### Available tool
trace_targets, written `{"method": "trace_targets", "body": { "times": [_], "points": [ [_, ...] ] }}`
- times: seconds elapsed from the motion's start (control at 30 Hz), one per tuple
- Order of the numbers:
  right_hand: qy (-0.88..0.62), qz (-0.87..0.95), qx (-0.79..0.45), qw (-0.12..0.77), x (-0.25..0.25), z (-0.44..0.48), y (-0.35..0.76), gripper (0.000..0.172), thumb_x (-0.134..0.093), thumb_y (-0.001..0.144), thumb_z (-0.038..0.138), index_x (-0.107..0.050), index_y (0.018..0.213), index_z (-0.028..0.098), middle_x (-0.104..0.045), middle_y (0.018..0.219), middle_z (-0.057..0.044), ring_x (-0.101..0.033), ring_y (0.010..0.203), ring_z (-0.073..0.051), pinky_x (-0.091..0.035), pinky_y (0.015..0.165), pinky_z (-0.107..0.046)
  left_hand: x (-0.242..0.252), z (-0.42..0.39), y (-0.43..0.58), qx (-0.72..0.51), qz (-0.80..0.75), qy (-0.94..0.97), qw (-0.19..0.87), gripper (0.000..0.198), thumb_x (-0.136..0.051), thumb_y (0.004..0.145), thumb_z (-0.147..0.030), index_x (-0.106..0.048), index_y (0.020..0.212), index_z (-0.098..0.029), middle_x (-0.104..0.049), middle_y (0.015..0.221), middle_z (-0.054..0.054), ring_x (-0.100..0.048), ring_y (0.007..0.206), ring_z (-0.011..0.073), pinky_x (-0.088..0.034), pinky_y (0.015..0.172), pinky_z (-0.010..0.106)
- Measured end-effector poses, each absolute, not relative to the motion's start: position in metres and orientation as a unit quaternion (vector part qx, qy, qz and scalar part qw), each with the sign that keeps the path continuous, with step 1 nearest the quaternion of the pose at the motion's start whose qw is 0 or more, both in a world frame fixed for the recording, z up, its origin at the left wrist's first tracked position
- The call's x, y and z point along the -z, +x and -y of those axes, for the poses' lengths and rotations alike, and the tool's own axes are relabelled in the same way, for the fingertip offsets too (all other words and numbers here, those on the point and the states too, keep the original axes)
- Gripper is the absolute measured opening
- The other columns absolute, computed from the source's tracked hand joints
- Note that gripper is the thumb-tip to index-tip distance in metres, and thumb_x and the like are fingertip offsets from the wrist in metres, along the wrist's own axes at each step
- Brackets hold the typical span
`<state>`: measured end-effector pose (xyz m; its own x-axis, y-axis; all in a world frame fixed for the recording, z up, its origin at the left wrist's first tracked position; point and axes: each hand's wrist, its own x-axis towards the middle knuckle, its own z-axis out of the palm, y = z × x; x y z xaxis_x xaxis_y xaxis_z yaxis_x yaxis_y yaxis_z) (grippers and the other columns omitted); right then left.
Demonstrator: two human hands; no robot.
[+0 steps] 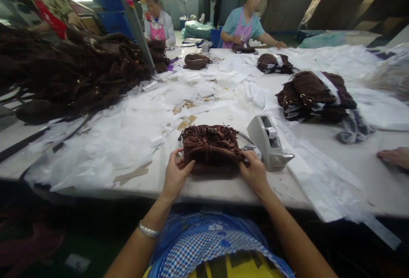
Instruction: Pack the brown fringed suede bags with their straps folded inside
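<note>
A brown fringed handbag (211, 148) lies in front of me near the table's front edge. My left hand (177, 172) grips its left side, thumb on the front and fingers curled behind. At the opposite end, my right hand (253, 169) pinches the bag's right side. The strap and a bit of clear wrap show beside the right hand. Just right of the bag stands a grey tape dispenser (270, 146). What lies under the bag is hidden.
A big heap of brown bags (86, 73) covers the left. Thin white sheets (105, 141) and cardboard scraps (183, 122) spread across the table. Stacked brown bags (316, 92) sit at the right. Another person's hand (394, 156) rests at the right edge; co-workers stand opposite.
</note>
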<state>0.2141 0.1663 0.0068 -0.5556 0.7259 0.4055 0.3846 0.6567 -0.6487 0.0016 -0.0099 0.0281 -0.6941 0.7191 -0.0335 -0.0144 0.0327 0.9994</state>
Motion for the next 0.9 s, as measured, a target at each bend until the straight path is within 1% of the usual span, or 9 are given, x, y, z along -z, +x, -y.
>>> {"method": "trace_targets", "body": {
  "times": [0.07, 0.2, 0.27, 0.37, 0.43, 0.6, 0.77, 0.83, 0.9],
  "points": [
    [-0.338, 0.840, -0.254, 0.340, -0.007, -0.166, 0.214, 0.019, -0.053, 0.081, 0.018, -0.063, 0.096, 0.022, -0.061, 0.094, -0.005, -0.061, 0.089, -0.024, -0.051, 0.079, -0.037, -0.023, 0.013, 0.000, -0.603, -0.707, 0.295, 0.221, 0.061, -0.072, 0.076, -0.041, -0.043, 0.127, -0.023, -0.063, 0.077, -0.003, -0.065, 0.074, 0.0161, -0.052, 0.070, 0.027],
    [-0.348, 0.825, -0.270, 0.355, -0.010, -0.162, 0.215, 0.019, -0.054, 0.080, 0.016, -0.066, 0.095, 0.022, -0.062, 0.090, -0.005, -0.062, 0.084, -0.022, -0.052, 0.077, -0.037, -0.020, 0.018, -0.001, -0.456, -0.809, 0.352, 0.115, 0.038, -0.065, 0.081, -0.044, -0.059, 0.111, -0.023, -0.053, 0.067, -0.005, -0.053, 0.061, 0.0147, -0.043, 0.061, 0.025],
    [-0.355, 0.807, -0.295, 0.369, -0.012, -0.159, 0.215, 0.018, -0.055, 0.079, 0.016, -0.067, 0.092, 0.023, -0.064, 0.089, -0.004, -0.063, 0.083, -0.021, -0.054, 0.076, -0.036, -0.022, 0.018, -0.003, -0.416, -0.822, 0.376, 0.102, 0.032, -0.063, 0.082, -0.046, -0.063, 0.103, -0.022, -0.055, 0.068, -0.004, -0.052, 0.061, 0.0151, -0.041, 0.061, 0.025],
    [-0.377, 0.776, -0.319, 0.392, -0.012, -0.158, 0.216, 0.012, -0.059, 0.078, 0.019, -0.067, 0.085, 0.023, -0.065, 0.085, -0.004, -0.063, 0.082, -0.020, -0.055, 0.072, -0.032, -0.024, 0.016, -0.007, -0.406, -0.826, 0.377, 0.103, 0.029, -0.064, 0.080, -0.047, -0.063, 0.095, -0.022, -0.060, 0.073, -0.003, -0.055, 0.064, 0.0157, -0.041, 0.062, 0.025],
    [-0.386, 0.773, -0.312, 0.395, -0.011, -0.160, 0.217, 0.007, -0.061, 0.077, 0.021, -0.067, 0.081, 0.022, -0.064, 0.082, -0.003, -0.063, 0.079, -0.019, -0.055, 0.071, -0.031, -0.023, 0.015, -0.010, -0.404, -0.836, 0.357, 0.107, 0.027, -0.065, 0.078, -0.046, -0.062, 0.090, -0.022, -0.060, 0.070, -0.004, -0.056, 0.064, 0.0157, -0.040, 0.061, 0.024],
    [-0.381, 0.811, -0.271, 0.351, -0.006, -0.163, 0.222, 0.007, -0.060, 0.081, 0.021, -0.065, 0.085, 0.023, -0.062, 0.086, -0.003, -0.062, 0.078, -0.018, -0.053, 0.072, -0.031, -0.020, 0.017, -0.011, -0.375, -0.857, 0.342, 0.083, 0.024, -0.067, 0.075, -0.045, -0.059, 0.078, -0.023, -0.058, 0.063, -0.005, -0.055, 0.062, 0.0158, -0.037, 0.060, 0.023],
    [-0.356, 0.854, -0.201, 0.321, -0.003, -0.160, 0.227, 0.014, -0.055, 0.086, 0.021, -0.064, 0.097, 0.023, -0.061, 0.094, -0.005, -0.061, 0.089, -0.022, -0.050, 0.079, -0.032, -0.015, 0.019, -0.008, -0.354, -0.852, 0.384, 0.048, 0.015, -0.059, 0.081, -0.037, -0.057, 0.085, -0.023, -0.063, 0.079, -0.002, -0.061, 0.071, 0.0175, -0.040, 0.065, 0.024],
    [-0.352, 0.859, -0.196, 0.315, -0.002, -0.160, 0.228, 0.016, -0.054, 0.086, 0.020, -0.063, 0.098, 0.024, -0.061, 0.096, -0.005, -0.061, 0.091, -0.022, -0.050, 0.080, -0.032, -0.015, 0.019, -0.006, -0.365, -0.844, 0.388, 0.065, 0.013, -0.057, 0.081, -0.033, -0.057, 0.090, -0.024, -0.064, 0.086, -0.001, -0.063, 0.075, 0.0176, -0.043, 0.067, 0.025],
    [-0.351, 0.863, -0.193, 0.308, -0.001, -0.161, 0.226, 0.018, -0.054, 0.085, 0.018, -0.064, 0.099, 0.024, -0.061, 0.098, -0.005, -0.060, 0.091, -0.023, -0.050, 0.080, -0.033, -0.015, 0.018, -0.005, -0.403, -0.830, 0.370, 0.107, 0.014, -0.058, 0.079, -0.031, -0.055, 0.091, -0.023, -0.064, 0.087, -0.001, -0.064, 0.077, 0.0173, -0.046, 0.069, 0.025]
  ]
}}
